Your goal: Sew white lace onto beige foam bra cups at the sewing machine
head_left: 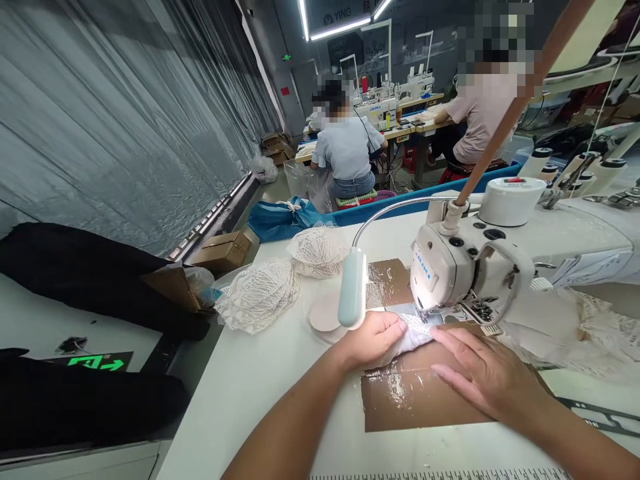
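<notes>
A small piece of white lace fabric (416, 333) lies under the needle area of a white JUKI sewing machine (434, 270). On its left side my left hand (375, 339) pinches the fabric between thumb and curled fingers. From the right, my right hand (483, 370) reaches in with fingers stretched and apart, its index fingertip touching the fabric's edge. Beneath both hands is a brown, tape-covered board (425, 407). The machine's light shines on the fabric close to the needle; the fabric's underside is hidden.
Two bundles of cream lace (260, 293) lie at the left, near a bendable lamp (353, 287) and round pale discs (324, 316). More lace (595, 333) spreads at right. A printed ruler (450, 475) runs along the front. Two people sit at machines behind.
</notes>
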{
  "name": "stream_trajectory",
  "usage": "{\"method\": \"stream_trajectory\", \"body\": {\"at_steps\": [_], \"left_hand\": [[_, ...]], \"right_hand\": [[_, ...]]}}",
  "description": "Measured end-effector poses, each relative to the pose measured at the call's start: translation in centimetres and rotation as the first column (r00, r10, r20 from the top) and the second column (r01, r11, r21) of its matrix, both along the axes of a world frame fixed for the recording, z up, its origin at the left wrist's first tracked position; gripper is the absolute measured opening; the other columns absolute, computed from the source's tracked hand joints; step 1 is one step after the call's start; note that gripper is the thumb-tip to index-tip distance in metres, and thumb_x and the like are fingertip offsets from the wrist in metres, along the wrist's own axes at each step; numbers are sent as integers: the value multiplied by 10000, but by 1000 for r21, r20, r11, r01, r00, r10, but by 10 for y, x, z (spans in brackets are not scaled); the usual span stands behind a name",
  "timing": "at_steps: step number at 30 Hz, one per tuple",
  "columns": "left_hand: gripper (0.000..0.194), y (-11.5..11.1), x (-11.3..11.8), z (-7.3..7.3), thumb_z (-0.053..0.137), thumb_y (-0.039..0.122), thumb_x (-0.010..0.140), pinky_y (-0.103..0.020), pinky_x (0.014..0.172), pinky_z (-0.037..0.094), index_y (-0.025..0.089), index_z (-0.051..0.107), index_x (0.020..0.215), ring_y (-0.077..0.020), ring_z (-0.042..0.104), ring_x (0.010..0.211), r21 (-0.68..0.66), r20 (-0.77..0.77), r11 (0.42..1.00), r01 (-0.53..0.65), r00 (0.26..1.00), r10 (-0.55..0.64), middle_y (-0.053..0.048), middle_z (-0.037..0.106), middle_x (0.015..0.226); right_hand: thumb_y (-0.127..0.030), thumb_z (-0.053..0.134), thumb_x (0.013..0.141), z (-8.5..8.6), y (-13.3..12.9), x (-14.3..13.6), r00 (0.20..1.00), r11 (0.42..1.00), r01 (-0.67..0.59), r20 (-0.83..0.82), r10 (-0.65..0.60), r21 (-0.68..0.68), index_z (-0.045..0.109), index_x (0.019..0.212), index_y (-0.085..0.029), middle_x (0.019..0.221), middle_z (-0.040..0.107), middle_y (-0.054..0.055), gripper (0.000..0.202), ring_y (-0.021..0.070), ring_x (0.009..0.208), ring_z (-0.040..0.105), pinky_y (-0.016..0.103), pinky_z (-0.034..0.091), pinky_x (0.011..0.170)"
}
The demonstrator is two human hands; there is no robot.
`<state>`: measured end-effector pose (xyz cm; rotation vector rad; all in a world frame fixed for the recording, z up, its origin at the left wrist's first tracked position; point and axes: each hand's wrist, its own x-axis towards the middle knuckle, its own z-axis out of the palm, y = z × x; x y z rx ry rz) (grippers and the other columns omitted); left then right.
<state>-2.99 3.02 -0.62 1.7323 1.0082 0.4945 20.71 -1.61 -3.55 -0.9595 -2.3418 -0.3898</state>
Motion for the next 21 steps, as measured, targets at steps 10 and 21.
{"method": "stream_trajectory", "body": {"at_steps": [10,21], "left_hand": [[380,-2,-3,-5,421,428,936,-228,554,324,172,453,657,-104,403,606,68,-13,997,25,1000,-24,32,431,643],[144,-12,-3,17,597,276,816,-280,842,446,183,706,824,-187,584,851,393,-341,841,373,908,-244,-38,654,862]], "right_hand": [[-195,327,982,16,15,-39,996,999,-34,76,37,-38,644,791,-154,646,615,46,372,173,522,574,305,433,478],[-176,473,889,16,-44,8,985,947,-155,24,169,-283,592,1140,-199,1153,689,87,279,218,1124,614,369,510,958]]}}
